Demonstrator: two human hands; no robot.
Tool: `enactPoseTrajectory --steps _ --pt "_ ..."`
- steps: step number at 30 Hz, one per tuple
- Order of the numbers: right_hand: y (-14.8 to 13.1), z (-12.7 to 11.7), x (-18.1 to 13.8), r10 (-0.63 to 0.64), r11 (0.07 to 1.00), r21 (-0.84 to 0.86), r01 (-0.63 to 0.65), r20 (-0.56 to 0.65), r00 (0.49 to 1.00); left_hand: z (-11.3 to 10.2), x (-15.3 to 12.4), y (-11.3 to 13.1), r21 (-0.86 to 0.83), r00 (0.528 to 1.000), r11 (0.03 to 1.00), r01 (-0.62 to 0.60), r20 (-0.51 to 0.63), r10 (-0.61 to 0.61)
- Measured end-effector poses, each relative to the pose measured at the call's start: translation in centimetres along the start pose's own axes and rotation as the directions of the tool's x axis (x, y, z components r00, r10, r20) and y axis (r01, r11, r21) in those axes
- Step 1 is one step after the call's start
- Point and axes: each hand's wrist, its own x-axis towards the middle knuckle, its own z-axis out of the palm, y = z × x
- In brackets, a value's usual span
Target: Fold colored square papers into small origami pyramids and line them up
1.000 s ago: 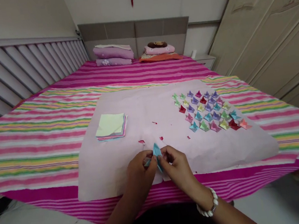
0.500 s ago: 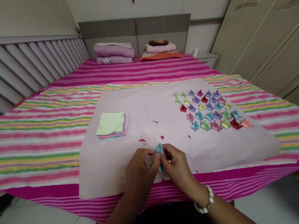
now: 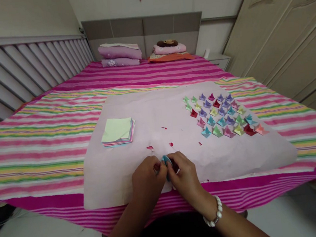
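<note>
Between my two hands is a small folded piece of blue paper (image 3: 166, 159), mostly covered by my fingers. My left hand (image 3: 148, 176) pinches it from the left with thumb and bent fingers. From the other side my right hand (image 3: 185, 172) grips it in the same way, a white bead bracelet on that wrist. Both thumbs meet near the paper's lower part. Just beyond my fingers lie small red paper scraps (image 3: 171, 144). Under everything spreads a large pale sheet (image 3: 145, 108) on the bed.
To the left sits a stack of square coloured papers (image 3: 117, 130), pale yellow on top. Rows of small folded paper boats (image 3: 216, 131) in several colours cover the right side. A small red pin-like object (image 3: 164, 128) lies mid-sheet. Folded bedding (image 3: 120, 53) is piled at the headboard.
The blue paper has been tilted and pressed smaller between my fingers, so less of it shows. My hands have drawn slightly closer together around it.
</note>
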Motion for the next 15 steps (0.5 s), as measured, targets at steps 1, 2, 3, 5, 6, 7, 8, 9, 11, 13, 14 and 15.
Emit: enactPoseTrajectory --steps 1,2,3,5,6,7,8,9,11,13,14,15 --pt "0.01 0.0 -0.02 -0.002 1.0 0.006 0.002 0.001 1.0 -0.12 0.08 0.04 -0.025 1.0 1.0 0.018 0.025 -0.017" --pt "0.02 -0.01 -0.04 -0.003 1.0 0.012 0.003 0.001 1.0 -0.24 0.18 0.06 -0.044 0.998 0.998 0.035 0.046 -0.033" --pt "0.03 -0.03 -0.07 -0.003 1.0 0.019 0.003 0.003 1.0 -0.35 0.3 0.04 -0.056 0.997 0.997 0.047 0.063 -0.044" --pt "0.08 -0.07 -0.1 0.001 0.999 0.033 -0.001 0.007 1.0 -0.56 0.54 -0.09 -0.075 0.995 0.996 0.052 0.084 -0.046" --pt "0.1 -0.1 -0.1 0.005 0.999 0.04 -0.005 0.006 1.0 -0.66 0.66 -0.2 -0.084 0.995 0.995 0.049 0.091 -0.042" --pt "0.12 -0.13 -0.1 0.01 0.999 0.045 -0.01 0.004 1.0 -0.76 0.75 -0.3 -0.093 0.995 0.995 0.044 0.094 -0.035" --pt "0.14 -0.16 -0.08 0.013 0.999 0.05 -0.014 0.003 1.0 -0.86 0.82 -0.41 -0.102 0.995 0.994 0.036 0.097 -0.026" --pt "0.14 -0.19 -0.06 0.015 0.998 0.053 -0.015 0.0 1.0 -0.95 0.86 -0.48 -0.106 0.995 0.994 0.029 0.099 -0.019" --pt "0.12 -0.22 -0.01 0.014 0.998 0.059 -0.014 -0.002 1.0 -1.08 0.81 -0.55 -0.087 0.996 0.996 0.026 0.092 -0.018" --pt "0.06 -0.25 0.04 0.01 0.998 0.062 -0.01 -0.001 1.0 -1.08 0.61 -0.5 -0.034 0.998 0.999 0.013 0.058 -0.012" --pt "0.03 -0.26 0.05 0.01 0.998 0.065 -0.01 -0.002 1.0 -1.03 0.48 -0.46 -0.005 1.0 1.0 -0.001 0.028 0.001" --pt "-0.01 -0.28 0.06 0.012 0.998 0.068 -0.012 -0.004 1.0 -0.96 0.34 -0.42 0.015 1.0 1.0 -0.02 -0.002 0.02"
